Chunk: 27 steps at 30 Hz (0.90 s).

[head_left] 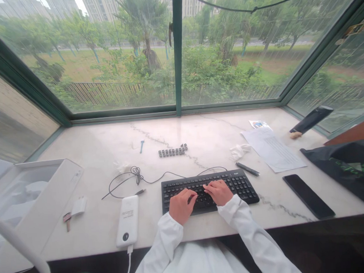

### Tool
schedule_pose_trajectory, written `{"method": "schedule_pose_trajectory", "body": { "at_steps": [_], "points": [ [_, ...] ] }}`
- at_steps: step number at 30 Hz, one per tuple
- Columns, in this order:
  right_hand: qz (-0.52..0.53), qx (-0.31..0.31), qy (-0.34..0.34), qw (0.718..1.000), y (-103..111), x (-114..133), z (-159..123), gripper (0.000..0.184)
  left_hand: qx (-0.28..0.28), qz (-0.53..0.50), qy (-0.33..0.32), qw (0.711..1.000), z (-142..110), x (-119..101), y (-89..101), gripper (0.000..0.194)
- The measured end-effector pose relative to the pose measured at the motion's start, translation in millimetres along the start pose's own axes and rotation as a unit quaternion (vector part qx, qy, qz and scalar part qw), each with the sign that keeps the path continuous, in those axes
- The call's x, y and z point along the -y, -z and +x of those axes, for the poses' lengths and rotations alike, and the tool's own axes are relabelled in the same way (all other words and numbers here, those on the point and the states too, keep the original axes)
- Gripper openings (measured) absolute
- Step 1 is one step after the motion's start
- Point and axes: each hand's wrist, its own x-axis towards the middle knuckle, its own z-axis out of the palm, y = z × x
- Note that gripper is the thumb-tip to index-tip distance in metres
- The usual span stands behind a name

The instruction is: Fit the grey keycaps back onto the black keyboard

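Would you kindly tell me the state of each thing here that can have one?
Keyboard: lying right side up.
Left hand: fingers bent, at the keyboard.
Right hand: fingers bent, at the keyboard.
Loose keys: off the keyboard, mostly in rows.
Cable: partly coiled, its plug unconnected.
Power bank: lying flat, cord plugged in.
Phone: lying flat, no lit screen showing.
Box: open.
Pen: lying down.
Paper: spread flat.

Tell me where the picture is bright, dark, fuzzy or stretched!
In the head view, daylight through the window whitens the far side of the table, with darkness below its front edge; in that same view, print on the power bank and letters on the keyboard look too fuzzy to read, and the window frame slants outward as if stretched.
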Motion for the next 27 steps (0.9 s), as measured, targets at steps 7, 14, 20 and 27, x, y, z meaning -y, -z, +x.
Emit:
{"method": "schedule_pose_trajectory", "body": {
  "at_steps": [7, 14, 20, 27],
  "points": [
    [0.007, 0.059, 0.009, 0.998, 11.9, -1.8, 12.6, 0.016, 0.041, 0.068, -0.015, 0.997, 3.3, -7.0, -5.9, 0.024],
    [-0.022, 0.130, 0.037, 0.991, 21.8, 1.6, 27.1, 0.013, 0.070, 0.141, -0.021, 0.987, 11.4, -16.6, -8.6, 0.032],
    [-0.007, 0.113, 0.015, 0.993, 17.9, 2.4, 27.3, 0.015, 0.104, 0.156, -0.035, 0.982, 13.4, -20.2, -9.3, 0.034],
    [0.131, 0.068, -0.039, 0.988, 5.4, -12.8, 15.1, 0.018, 0.127, 0.193, -0.017, 0.973, 14.5, -24.1, -15.8, 0.037]
  ]
}}
